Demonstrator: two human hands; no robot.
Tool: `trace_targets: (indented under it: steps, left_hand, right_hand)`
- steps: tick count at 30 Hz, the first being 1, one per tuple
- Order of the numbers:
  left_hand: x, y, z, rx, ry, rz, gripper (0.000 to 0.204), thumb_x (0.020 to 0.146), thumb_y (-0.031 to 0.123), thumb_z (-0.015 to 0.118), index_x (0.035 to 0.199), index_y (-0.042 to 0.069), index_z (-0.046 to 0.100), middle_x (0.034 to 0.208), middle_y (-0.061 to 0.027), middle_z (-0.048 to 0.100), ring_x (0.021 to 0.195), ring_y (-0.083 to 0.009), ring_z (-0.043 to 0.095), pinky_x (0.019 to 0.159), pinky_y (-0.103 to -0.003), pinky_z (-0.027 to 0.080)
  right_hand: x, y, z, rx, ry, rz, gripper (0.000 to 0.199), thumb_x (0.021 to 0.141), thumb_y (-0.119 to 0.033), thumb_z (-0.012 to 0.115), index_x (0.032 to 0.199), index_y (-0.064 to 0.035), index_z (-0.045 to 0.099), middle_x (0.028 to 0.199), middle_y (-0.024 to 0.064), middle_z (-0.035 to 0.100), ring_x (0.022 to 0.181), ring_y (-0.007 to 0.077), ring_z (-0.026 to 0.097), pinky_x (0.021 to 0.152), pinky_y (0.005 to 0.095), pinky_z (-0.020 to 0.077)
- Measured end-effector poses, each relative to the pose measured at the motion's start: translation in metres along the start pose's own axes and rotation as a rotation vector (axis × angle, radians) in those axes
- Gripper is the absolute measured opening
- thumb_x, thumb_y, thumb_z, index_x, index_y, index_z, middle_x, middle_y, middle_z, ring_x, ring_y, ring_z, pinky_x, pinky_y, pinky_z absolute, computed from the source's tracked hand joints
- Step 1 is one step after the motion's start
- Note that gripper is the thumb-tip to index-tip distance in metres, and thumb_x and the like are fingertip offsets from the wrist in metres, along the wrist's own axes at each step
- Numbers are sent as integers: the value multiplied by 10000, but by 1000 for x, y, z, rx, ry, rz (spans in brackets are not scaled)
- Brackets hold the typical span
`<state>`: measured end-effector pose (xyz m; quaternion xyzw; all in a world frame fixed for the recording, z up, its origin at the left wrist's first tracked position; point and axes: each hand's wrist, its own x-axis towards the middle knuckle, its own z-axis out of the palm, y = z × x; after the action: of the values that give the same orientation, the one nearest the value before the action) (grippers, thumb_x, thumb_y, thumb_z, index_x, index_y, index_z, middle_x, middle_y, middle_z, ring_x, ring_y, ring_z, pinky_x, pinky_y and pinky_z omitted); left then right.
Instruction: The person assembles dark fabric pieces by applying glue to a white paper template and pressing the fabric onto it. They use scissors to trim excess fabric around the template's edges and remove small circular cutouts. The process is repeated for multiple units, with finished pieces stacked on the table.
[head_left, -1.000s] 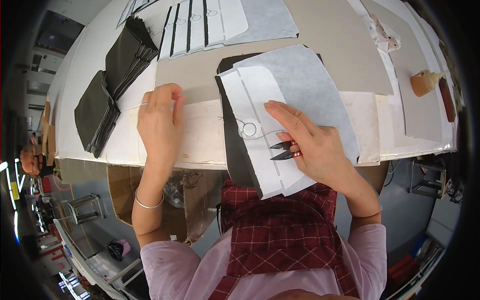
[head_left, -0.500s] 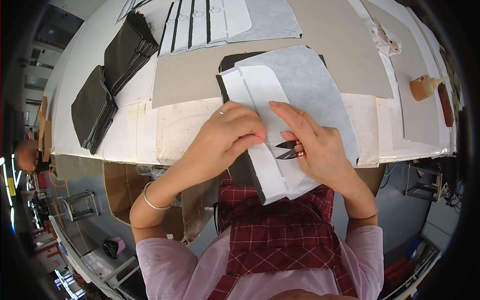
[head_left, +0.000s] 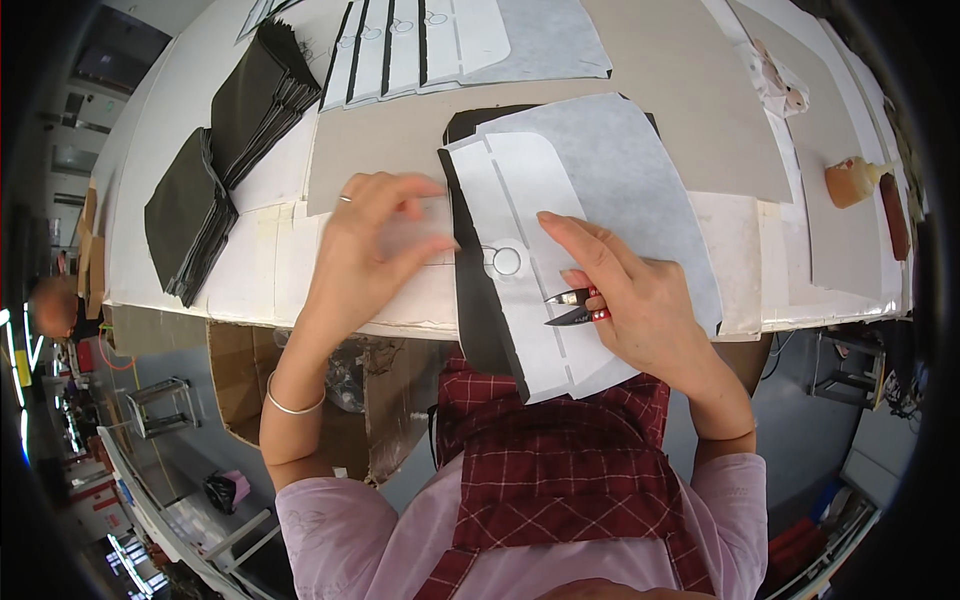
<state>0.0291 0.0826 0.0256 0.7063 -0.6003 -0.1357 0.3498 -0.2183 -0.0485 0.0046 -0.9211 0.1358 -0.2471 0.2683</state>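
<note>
Beneath the right hand (head_left: 640, 300), which grips small red-handled thread snips (head_left: 575, 306), lies a thin white paper-like pattern piece (head_left: 520, 260) over dark fabric (head_left: 475, 300), light and floppy, best pinched by an edge, while the left hand (head_left: 375, 240) holds a clear plastic template (head_left: 420, 225) just beside it.

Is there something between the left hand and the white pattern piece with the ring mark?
Nothing visible. The left hand holds a clear, see-through piece just left of the white pattern piece; only a dark fabric edge lies between them, flat on the table.
</note>
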Motion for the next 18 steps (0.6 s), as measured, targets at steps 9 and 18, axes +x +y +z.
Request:
trace_targets:
  steps: [9, 18]
  left_hand:
    - [9, -1, 3, 5, -336, 94, 252, 792, 105, 803, 982, 46, 649, 880, -69, 603, 912, -275, 551, 813, -397, 464]
    - [0, -2, 18, 67, -35, 197, 118, 870, 44, 725, 957, 30, 646, 877, -106, 651, 824, -297, 641, 717, -383, 508]
  right_hand:
    - [1, 0, 1, 75, -9, 35, 665, 757, 61, 696, 1383, -125, 566, 1148, 85, 698, 708, 207, 714, 569, 291, 560]
    - [43, -8, -53, 17, -330, 74, 237, 855, -244, 755, 967, -71, 639, 749, 118, 672, 646, 307, 662, 575, 387, 483]
